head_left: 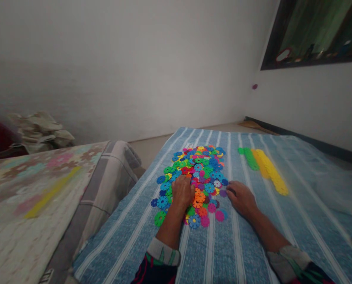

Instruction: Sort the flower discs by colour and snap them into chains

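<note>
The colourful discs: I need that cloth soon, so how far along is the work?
The green row and yellow row, set apart at the right, look done. The left hand is on the mixed pile, the right hand at its edge; any grip is unclear. That large pile seems to be what is left.

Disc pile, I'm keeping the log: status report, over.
Left hand on disc pile. Right hand at its right edge. Yellow strip farther right, clear of both hands.
</note>
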Demonstrator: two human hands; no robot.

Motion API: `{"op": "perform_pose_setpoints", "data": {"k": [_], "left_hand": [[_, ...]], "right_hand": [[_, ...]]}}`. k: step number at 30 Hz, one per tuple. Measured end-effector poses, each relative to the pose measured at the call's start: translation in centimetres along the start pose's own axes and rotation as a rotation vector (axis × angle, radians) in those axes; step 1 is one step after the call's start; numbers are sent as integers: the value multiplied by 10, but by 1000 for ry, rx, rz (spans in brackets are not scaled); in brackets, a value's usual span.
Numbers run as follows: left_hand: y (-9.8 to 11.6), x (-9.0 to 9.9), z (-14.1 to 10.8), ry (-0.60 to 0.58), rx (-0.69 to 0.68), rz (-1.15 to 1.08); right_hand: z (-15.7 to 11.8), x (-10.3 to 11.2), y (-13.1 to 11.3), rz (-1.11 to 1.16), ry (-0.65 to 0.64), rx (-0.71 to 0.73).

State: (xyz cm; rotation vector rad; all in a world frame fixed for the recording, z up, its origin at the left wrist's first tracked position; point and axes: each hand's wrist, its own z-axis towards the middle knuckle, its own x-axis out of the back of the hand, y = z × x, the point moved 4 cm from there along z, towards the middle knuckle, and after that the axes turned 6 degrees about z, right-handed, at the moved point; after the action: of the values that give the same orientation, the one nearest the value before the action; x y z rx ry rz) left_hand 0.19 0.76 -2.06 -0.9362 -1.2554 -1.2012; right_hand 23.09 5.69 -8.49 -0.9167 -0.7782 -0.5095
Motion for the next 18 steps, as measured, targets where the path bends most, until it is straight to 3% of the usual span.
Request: {"op": "perform_pose_setpoints", "data": {"k": [18], "left_hand": [[2,0,5,-36,-57,88]], "right_hand": [[4,2,-6,22,-7,13]]}}
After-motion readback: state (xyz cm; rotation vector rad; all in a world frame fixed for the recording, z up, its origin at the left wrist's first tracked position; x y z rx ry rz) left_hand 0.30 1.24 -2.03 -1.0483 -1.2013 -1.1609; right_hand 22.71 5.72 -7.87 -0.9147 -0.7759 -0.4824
